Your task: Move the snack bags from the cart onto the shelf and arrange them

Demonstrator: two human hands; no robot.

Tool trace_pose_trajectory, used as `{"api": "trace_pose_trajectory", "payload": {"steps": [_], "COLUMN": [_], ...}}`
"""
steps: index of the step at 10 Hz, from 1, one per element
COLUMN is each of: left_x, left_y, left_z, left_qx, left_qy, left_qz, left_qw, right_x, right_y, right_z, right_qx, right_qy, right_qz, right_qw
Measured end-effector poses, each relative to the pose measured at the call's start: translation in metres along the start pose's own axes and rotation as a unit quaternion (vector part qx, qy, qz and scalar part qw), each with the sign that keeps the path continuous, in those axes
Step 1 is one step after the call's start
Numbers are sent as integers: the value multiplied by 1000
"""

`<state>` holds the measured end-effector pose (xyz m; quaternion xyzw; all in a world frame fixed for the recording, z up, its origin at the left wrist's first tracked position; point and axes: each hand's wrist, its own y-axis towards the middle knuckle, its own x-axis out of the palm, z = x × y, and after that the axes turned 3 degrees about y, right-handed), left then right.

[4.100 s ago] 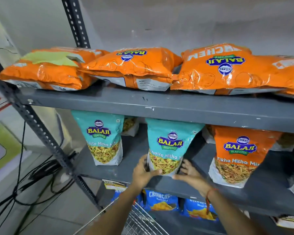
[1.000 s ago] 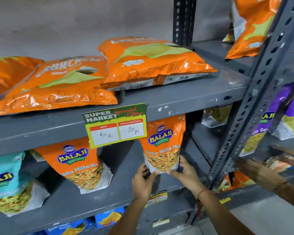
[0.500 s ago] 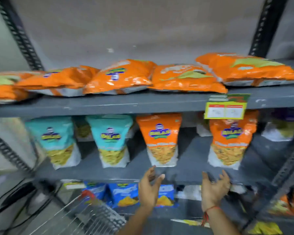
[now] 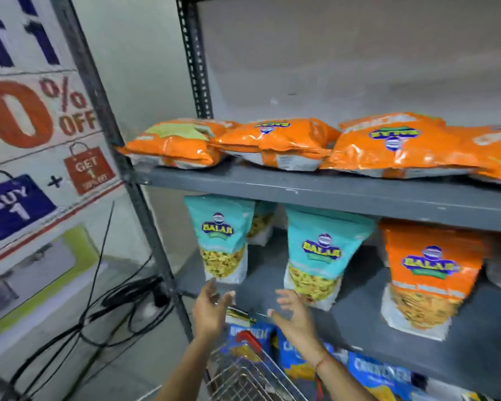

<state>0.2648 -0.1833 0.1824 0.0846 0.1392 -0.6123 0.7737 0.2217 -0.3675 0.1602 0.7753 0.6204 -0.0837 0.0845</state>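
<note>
Snack bags stand and lie on a grey metal shelf (image 4: 330, 195) in the head view, which is somewhat blurred. On the upper board, orange bags (image 4: 275, 143) lie flat side by side, overlapping at their edges. On the middle board, a teal bag (image 4: 219, 244) stands upright at the left end, a second teal bag (image 4: 320, 256) stands upright to its right, and an orange upright bag (image 4: 428, 273) stands further right; more bags sit behind them, partly hidden. Blue bags (image 4: 379, 374) show on the lowest level below the middle board. The left hand (image 4: 210, 309) is raised just below the bottom edge of the left teal bag, fingers (image 4: 211, 285) spread and holding nothing; whether a fingertip touches the bag cannot be told. The right hand (image 4: 294, 314) is raised just beside the lower left corner of the second teal bag, palm facing the left hand, fingers spread and empty. A wire cart (image 4: 243, 374) with a red handle sits under both forearms. A sale poster (image 4: 38, 157) hangs on the wall left of the shelf post, and black cables (image 4: 113, 308) trail across the floor beneath it.
</note>
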Motion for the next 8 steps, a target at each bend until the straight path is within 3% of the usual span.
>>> {"api": "trace_pose_trajectory", "payload": {"steps": [2,4,7,8], "left_x": [-1,7,2,-3], "left_y": [86,130,118,88], "left_z": [-38,-64,-71,-53], "left_qx": [-44,-13,1,16], "left_qy": [-3,-98,-77,-70], "left_qz": [-18,-94,-143,-114], "left_qw": [999,991,987,991], "right_x": [67,98,98,93], "right_y": [88,140,132,109], "right_z": [19,30,20,15], "right_qx": [32,11,14,12], "right_qy": [-78,-29,-45,-23], "right_qz": [-90,-84,-83,-43], "right_qw": [992,996,995,999]}}
